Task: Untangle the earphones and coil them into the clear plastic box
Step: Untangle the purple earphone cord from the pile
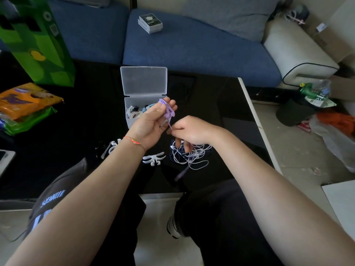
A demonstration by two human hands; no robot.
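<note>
— How were the hands placed when you looked?

— Both forearms reached forward over the black table (57,150). I saw the left hand (151,123) raised, palm turned up, just in front of the clear plastic box (134,120). The right hand (189,131) sat lower and to the right, knuckles up, above the tangled earphones (192,154) lying on the table.

— And the grips?

— The left hand's fingers curled round a coil of purple earphone cable (167,110), holding it. The right hand pinched the same purple cable where it ran down from the coil, its other fingers hanging into the tangle.

— The box?

— Lid open, standing upright, with several coiled earphones already inside. Two white cable winders (153,159) lay near the tangle.
</note>
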